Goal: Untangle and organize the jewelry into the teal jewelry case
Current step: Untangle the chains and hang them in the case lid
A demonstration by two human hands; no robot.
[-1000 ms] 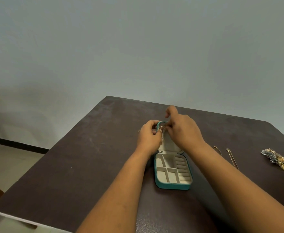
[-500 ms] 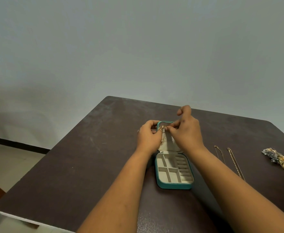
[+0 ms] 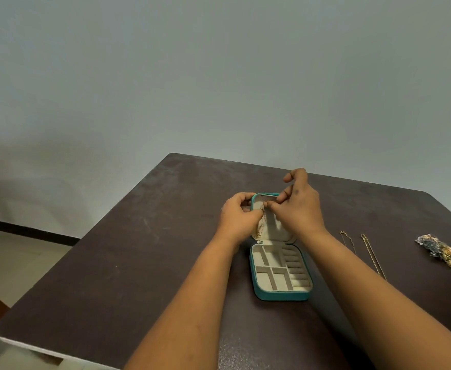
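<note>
The teal jewelry case point(image 3: 280, 296) lies open in the middle of the dark table, its cream compartments facing up and its lid laid flat on the far side. A thin gold chain point(image 3: 261, 226) hangs down over the inside of the lid. My left hand point(image 3: 239, 218) pinches the top of this chain at the lid's left edge. My right hand point(image 3: 297, 206) pinches it from the right, with the index finger raised and curled above the lid. Both forearms reach in from the bottom of the view.
Two gold chains point(image 3: 371, 252) lie stretched out on the table point(image 3: 139, 249) to the right of the case. A tangled cluster of gold and silver jewelry point(image 3: 439, 251) sits near the right edge. The table's left and near edges drop to a tiled floor.
My right hand has shifted slightly right and its index finger has lifted higher. The gold chain now hangs lower along the inside of the lid. My left hand stays in place.
</note>
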